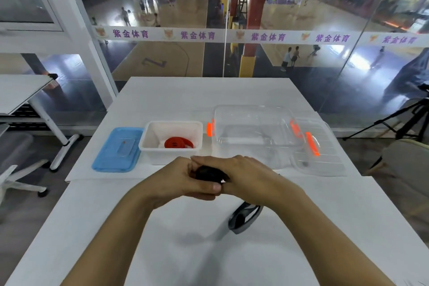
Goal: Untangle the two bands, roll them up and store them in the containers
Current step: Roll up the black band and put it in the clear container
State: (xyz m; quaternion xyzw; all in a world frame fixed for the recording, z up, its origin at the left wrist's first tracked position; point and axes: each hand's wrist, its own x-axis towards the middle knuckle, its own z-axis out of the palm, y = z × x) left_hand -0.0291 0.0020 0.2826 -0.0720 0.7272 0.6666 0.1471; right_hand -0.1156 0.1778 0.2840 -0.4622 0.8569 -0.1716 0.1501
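Gripping point: both hands meet above the near half of the white table (162, 251), closed together around one dark roll.
Left hand (185, 181): fingers curled over the roll from the left, thumb laid along its near side.
Right hand (243, 175): palm down, fingers reaching across the top of the roll toward the left hand.
Black band (210, 173): partly wound into a roll between the two hands; its loose tail (245, 217) hangs below the right wrist and rests on the table.
Red band (178, 143): coiled, lying inside the white container (148, 139), just beyond the hands.
Blue lid (109, 158): flat on the table, touching the left side of the white container.
Clear container (250, 127): right of the white container, with orange latches.
Clear lid (325, 153): lies at the clear container's right side; contact between the two cannot be told.
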